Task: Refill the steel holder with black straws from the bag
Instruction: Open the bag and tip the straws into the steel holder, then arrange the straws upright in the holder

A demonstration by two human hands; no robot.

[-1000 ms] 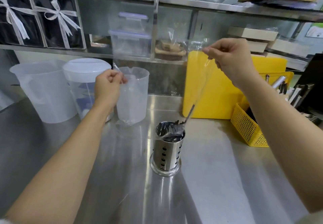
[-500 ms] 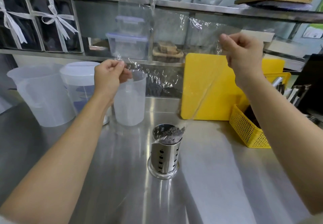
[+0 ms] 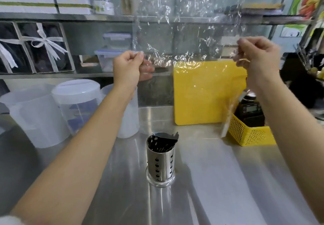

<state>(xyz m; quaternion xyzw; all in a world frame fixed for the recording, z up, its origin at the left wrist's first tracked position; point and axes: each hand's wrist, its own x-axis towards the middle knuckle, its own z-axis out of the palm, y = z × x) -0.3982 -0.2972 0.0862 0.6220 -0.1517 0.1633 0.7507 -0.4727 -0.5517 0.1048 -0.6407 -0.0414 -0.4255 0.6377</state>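
Observation:
The perforated steel holder (image 3: 161, 165) stands on the steel counter (image 3: 219, 181), with black straws (image 3: 162, 145) lying inside it and poking over its rim. A clear plastic bag (image 3: 185, 31) is stretched in the air above and behind the holder. I see no straws in the bag. My left hand (image 3: 128, 66) pinches its left edge. My right hand (image 3: 257, 58) pinches its right edge, and a loose corner of the bag hangs down below that hand. Both hands are well above the holder.
Translucent plastic jugs (image 3: 75, 105) stand at the left of the counter. A yellow board (image 3: 201, 93) leans against the back, and a yellow basket (image 3: 249, 134) with a black device sits at the right. Shelves with boxes and lidded containers run behind.
Both hands have lifted the bag up and spread it wider; its lower end has come away from the holder's mouth, and the straws now sit in the holder.

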